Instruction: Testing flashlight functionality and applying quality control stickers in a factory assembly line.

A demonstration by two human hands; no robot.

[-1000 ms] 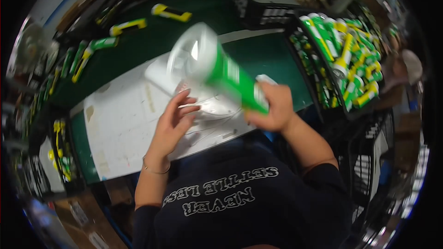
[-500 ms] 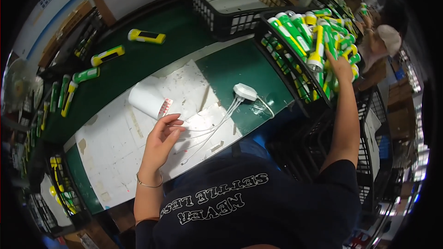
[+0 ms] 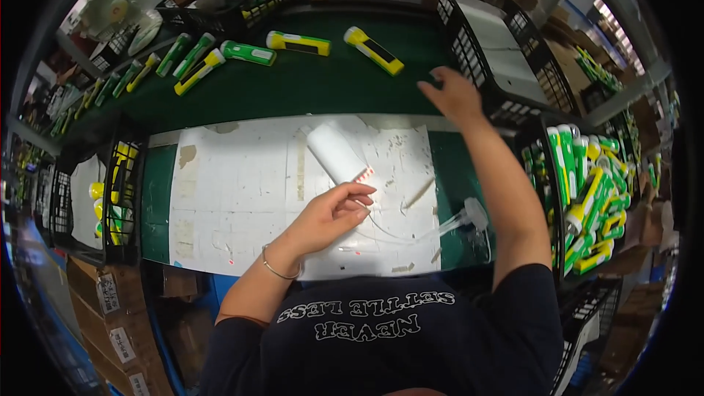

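My right hand [image 3: 456,97] reaches out over the green surface beyond the work table, fingers apart and nothing seen in it. Ahead and to its left lies a yellow and green flashlight [image 3: 374,51] with a dark panel, not touched. My left hand [image 3: 334,213] hovers over the white table sheet [image 3: 242,191], its fingers loosely bent and apart from the thumb. Close to its fingertips lies a white roll [image 3: 336,152] with red marks at one end. Thin white cables [image 3: 411,238] run from near that hand to a white plug-like block [image 3: 473,214].
More flashlights [image 3: 298,42] lie in a line along the green surface [image 3: 308,88]. A black crate [image 3: 546,198] full of flashlights stands at the right. Another crate [image 3: 121,198] with a few stands at the left. A lined black crate [image 3: 506,66] sits at the far right.
My right hand has left the flashlights in the right crate and moved left and outward over the green surface. The view has turned right; my left hand stays near the white roll.
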